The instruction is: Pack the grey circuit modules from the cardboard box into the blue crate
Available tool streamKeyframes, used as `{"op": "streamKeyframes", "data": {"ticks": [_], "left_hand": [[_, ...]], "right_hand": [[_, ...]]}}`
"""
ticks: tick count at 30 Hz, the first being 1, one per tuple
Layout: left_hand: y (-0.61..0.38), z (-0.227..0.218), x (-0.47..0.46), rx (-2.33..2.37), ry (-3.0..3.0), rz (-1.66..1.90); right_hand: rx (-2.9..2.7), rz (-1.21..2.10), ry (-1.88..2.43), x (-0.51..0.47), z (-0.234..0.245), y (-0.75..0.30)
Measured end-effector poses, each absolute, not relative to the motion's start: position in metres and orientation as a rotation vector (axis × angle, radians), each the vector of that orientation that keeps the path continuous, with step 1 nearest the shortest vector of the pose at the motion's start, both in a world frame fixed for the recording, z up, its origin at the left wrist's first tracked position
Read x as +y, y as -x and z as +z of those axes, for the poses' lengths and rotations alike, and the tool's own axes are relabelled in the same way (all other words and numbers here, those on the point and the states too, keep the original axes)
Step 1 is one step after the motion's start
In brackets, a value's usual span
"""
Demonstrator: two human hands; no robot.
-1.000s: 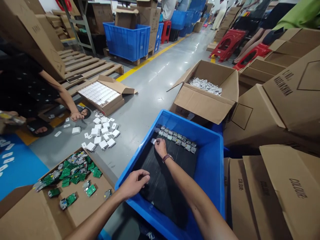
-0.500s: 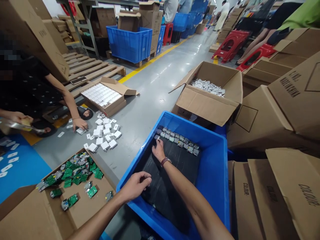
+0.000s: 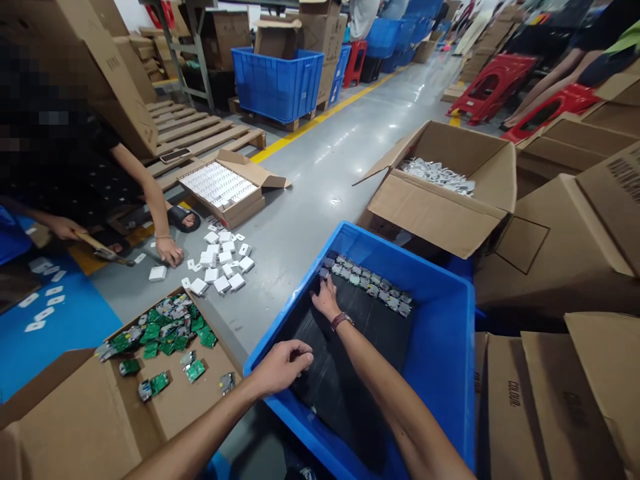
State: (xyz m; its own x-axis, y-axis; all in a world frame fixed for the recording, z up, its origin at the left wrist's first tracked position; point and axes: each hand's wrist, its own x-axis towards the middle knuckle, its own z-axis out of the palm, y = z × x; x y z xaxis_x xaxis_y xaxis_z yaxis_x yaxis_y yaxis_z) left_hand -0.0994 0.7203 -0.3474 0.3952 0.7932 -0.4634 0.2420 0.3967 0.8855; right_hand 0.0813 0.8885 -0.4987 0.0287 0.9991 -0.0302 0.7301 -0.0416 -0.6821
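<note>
From my remote seat, with the clock centred on my view, I see a co-worker's hand (image 3: 170, 252) far out at nine, just beside a white block (image 3: 157, 273). At eight, green circuit boards (image 3: 167, 340) lie heaped in an open cardboard box (image 3: 65, 427); more white blocks (image 3: 220, 260) sit on the floor nearer the hub at nine. My left hand (image 3: 284, 367) hangs near seven over the rim of the blue tub (image 3: 443, 333), fingers loosely curled, thumb apart from the forefinger. At six, my right hand (image 3: 326, 300) reaches in, thumb spread from the fingers, their tips at the end grey module (image 3: 324, 273); I cannot tell whether they touch it. The grey modules (image 3: 375, 285) run in two rows towards four, on a black sheet (image 3: 345, 393) inside the tub. Between two and three, a carton (image 3: 435, 210) holds white parts (image 3: 437, 177).
</note>
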Motion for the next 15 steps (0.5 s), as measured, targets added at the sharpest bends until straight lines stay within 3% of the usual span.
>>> {"op": "streamKeyframes", "data": {"ticks": [7, 11, 15], "left_hand": [[0.098, -0.338, 0.716, 1.249, -1.335, 0.478], [0.099, -0.335, 0.711, 1.249, -1.664, 0.798], [0.124, -0.337, 0.687, 1.111, -1.978, 0.959]], "right_hand": [[-1.618, 0.584, 1.650, 0.870, -0.454, -0.063], [-1.497, 0.316, 1.351, 0.839, -0.408, -0.034], [-1.776, 0.476, 1.109, 0.808, -0.368, 0.005]]}}
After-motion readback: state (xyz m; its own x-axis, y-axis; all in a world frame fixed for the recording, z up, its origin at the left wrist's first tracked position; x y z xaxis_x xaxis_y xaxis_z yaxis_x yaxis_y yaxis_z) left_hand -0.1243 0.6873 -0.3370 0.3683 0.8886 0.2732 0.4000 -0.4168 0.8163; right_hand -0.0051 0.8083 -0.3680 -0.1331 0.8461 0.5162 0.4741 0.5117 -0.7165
